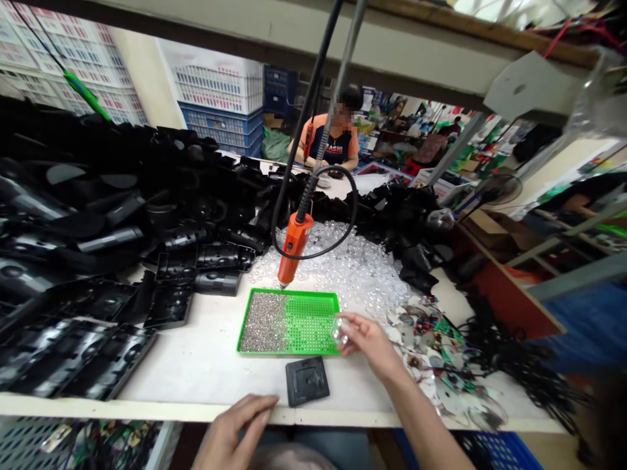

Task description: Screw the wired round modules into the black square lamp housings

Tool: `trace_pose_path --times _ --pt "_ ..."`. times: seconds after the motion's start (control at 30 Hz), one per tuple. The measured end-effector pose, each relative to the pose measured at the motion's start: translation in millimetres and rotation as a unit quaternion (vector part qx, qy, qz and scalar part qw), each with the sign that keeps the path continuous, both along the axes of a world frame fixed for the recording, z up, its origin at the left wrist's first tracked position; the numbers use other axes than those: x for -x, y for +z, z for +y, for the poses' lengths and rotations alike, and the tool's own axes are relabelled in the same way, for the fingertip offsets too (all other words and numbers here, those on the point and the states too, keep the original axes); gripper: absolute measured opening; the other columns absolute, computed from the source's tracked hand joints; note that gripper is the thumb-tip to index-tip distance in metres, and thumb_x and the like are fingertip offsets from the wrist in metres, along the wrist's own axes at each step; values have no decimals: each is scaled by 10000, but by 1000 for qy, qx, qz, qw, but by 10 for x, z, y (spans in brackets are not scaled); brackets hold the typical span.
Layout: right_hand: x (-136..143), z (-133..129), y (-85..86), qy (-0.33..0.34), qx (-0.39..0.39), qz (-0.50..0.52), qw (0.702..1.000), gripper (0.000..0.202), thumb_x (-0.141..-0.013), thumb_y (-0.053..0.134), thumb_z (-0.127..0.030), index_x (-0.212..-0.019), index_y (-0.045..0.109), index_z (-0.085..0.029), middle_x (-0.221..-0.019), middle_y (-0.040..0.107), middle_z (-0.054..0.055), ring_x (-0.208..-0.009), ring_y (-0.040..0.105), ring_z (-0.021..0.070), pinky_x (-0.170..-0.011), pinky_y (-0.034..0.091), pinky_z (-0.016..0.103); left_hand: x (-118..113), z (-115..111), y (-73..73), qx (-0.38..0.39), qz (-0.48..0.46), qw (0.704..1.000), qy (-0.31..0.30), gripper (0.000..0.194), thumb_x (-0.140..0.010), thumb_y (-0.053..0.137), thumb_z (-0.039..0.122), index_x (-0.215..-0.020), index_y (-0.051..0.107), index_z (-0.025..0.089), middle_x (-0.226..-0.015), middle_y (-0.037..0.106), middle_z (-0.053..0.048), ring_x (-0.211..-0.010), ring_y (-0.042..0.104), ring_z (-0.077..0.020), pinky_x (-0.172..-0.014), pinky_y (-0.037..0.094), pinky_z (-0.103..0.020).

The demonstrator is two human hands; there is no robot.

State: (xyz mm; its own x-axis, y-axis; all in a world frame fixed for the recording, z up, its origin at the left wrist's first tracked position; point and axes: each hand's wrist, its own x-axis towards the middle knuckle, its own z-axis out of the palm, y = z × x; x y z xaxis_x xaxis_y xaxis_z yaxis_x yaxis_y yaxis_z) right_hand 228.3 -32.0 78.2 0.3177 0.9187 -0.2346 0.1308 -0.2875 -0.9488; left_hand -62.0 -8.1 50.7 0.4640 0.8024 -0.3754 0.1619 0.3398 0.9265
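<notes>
Between the fingertips of my right hand is a small clear plastic piece, by the right rim of a green perforated tray. Many tiny silver screws fill the tray's left half. Resting at the table's front edge, my left hand has its fingers stretched out and holds nothing. Just right of it, a square black plastic part lies flat on the white tabletop. An orange electric screwdriver hangs with its tip over the tray's back rim.
Clear plastic pieces are heaped behind the tray. Black plastic housings pile up at left; circuit boards and wires spread at right. A looped black cable hangs by the screwdriver. A person sits across the bench.
</notes>
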Motion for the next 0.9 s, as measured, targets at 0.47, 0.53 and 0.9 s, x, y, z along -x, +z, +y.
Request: trace_pose_path --times 0.47,0.53,0.9 --pt "770 -876 -493 -111 -5 113 987 556 -822 574 -580 -1123 679 -125 -526 610 -5 -446 538 123 -459 467 253 -786 -237 -61 160 -102 980 -54 119 -798 699 226 -780 749 119 -547 645 -17 -478 484 -94 -469 315 -179" --pt "689 -921 -512 -107 -17 71 992 500 -863 537 -536 -1130 679 -137 -631 675 32 -536 598 147 -526 508 276 -726 -226 -83 173 -82 981 -28 108 -779 714 210 -815 749 115 -496 616 -4 -448 474 -87 -456 309 -173" --pt "881 -907 -266 111 -283 -489 818 295 -866 606 -199 -1154 670 -193 -970 722 111 -849 617 227 -720 506 335 -580 -318 -15 293 -145 945 10 263 -695 802 341 -694 631 141 -639 625 4 -578 568 -84 -566 425 -172"
